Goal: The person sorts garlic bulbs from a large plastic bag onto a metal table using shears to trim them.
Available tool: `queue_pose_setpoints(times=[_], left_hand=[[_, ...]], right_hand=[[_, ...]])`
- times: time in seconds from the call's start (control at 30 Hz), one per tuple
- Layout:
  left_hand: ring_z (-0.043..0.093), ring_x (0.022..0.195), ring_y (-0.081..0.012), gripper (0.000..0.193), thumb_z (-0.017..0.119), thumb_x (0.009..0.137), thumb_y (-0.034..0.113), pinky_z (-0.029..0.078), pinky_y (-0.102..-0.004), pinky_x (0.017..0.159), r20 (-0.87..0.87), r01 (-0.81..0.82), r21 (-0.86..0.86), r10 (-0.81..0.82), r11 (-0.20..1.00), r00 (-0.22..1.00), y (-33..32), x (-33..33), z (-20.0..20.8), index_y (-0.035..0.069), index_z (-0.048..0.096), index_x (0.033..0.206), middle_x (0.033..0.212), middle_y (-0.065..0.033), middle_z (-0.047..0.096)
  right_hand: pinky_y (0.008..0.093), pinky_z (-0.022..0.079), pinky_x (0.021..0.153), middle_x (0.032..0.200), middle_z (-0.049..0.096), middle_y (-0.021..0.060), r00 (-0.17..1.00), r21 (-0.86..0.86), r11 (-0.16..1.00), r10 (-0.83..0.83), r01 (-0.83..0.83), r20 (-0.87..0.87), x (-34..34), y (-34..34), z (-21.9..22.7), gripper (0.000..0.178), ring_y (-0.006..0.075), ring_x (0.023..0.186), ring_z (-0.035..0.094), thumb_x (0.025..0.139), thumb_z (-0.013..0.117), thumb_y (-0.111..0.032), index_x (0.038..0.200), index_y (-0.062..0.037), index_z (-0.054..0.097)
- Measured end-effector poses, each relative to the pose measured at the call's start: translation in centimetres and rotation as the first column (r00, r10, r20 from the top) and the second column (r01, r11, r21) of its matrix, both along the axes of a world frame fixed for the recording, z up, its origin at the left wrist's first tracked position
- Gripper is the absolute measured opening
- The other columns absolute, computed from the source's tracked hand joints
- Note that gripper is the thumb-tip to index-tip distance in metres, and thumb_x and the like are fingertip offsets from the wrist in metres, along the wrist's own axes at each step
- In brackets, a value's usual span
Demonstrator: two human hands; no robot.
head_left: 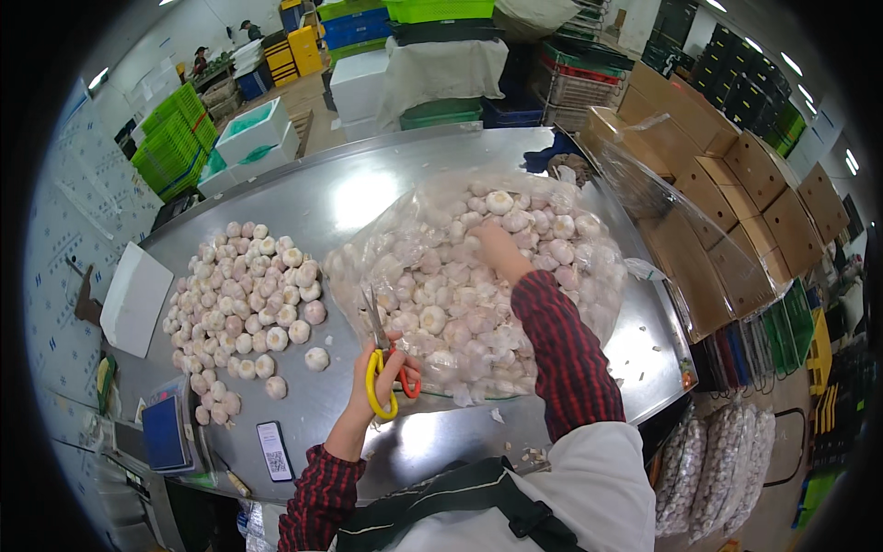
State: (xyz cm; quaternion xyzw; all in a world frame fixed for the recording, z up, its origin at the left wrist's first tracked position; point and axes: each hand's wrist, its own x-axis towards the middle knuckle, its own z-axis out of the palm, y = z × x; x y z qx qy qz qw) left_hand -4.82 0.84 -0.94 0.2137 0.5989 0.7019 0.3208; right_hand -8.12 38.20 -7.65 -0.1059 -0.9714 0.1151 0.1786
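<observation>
My left hand (pixel 386 373) is closed round a pair of scissors (pixel 378 322) with one yellow and one red handle loop, the blades pointing away from me. Beyond it a large clear plastic bag (pixel 372 248) lies spread on the metal table, full of garlic bulbs (pixel 432 319). Stretched over this bag, my right hand (pixel 497 247) reaches in among the bulbs near the far side. Its fingertips are hidden there, so I cannot see whether it grips one. To the left, a second heap of garlic bulbs (pixel 241 290) lies loose on the table.
A phone (pixel 273 452), a blue-topped box-like device (pixel 166 434) and a wooden-handled tool (pixel 237 483) sit at the near left of the metal table (pixel 313 189). A white foam panel (pixel 135 299) leans at the left edge. Open cardboard boxes (pixel 727 212) stand right; filled garlic bags (pixel 727 469) hang below.
</observation>
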Motion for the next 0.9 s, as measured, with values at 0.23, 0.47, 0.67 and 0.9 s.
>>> queue_pose_setpoints(times=[0.23,0.47,0.67,0.9], left_hand=[[0.063,0.075,-0.0152,0.041,0.053,0.099,0.016,0.052,-0.0278,0.065,-0.003,0.127,0.067,-0.127,0.990,0.992,3.0,2.3,1.0,0.001,0.039,0.134,0.095,-0.0152,0.064],[0.059,0.073,-0.0129,0.034,0.047,0.098,0.012,0.050,-0.0265,0.067,-0.297,0.431,-0.378,-0.548,0.819,0.782,4.7,4.2,1.3,0.001,0.042,0.130,0.097,-0.0097,0.062],[0.058,0.044,-0.0140,0.016,0.049,0.099,0.018,0.045,-0.0266,0.041,0.053,0.501,-0.269,-0.507,0.823,0.861,6.1,6.2,0.3,0.003,0.053,0.100,0.056,-0.0058,0.059],[0.057,0.041,-0.0195,0.034,0.052,0.097,0.028,0.044,-0.0316,0.037,0.298,0.396,-0.271,-0.315,0.877,0.901,7.2,5.1,-4.4,-0.002,0.055,0.083,0.054,-0.0106,0.057]], right_hand=[[0.0334,0.058,0.077,0.114,0.061,0.0080,0.934,-0.920,-0.164,-0.024,-0.356,-0.357,12.6,-10.9,6.4,0.031,0.0187,0.102,0.064,0.096,0.057,-0.013,0.124,-0.0018,0.050],[0.0345,0.053,0.090,0.117,0.061,0.0074,0.888,-0.801,-0.386,-0.239,-0.457,-0.392,17.9,-14.4,3.7,0.030,0.0188,0.107,0.061,0.097,0.055,-0.014,0.125,-0.0019,0.052],[0.0368,0.054,0.090,0.115,0.062,0.0069,0.963,-0.881,-0.389,-0.136,-0.269,-0.234,18.6,-11.3,2.0,0.024,0.0193,0.105,0.062,0.098,0.054,-0.015,0.119,-0.0029,0.055],[0.0401,0.056,0.078,0.112,0.058,0.0096,0.979,-0.962,-0.268,-0.206,-0.043,0.013,13.4,-12.2,2.2,0.028,0.0167,0.094,0.061,0.095,0.060,-0.020,0.115,-0.0024,0.051]])
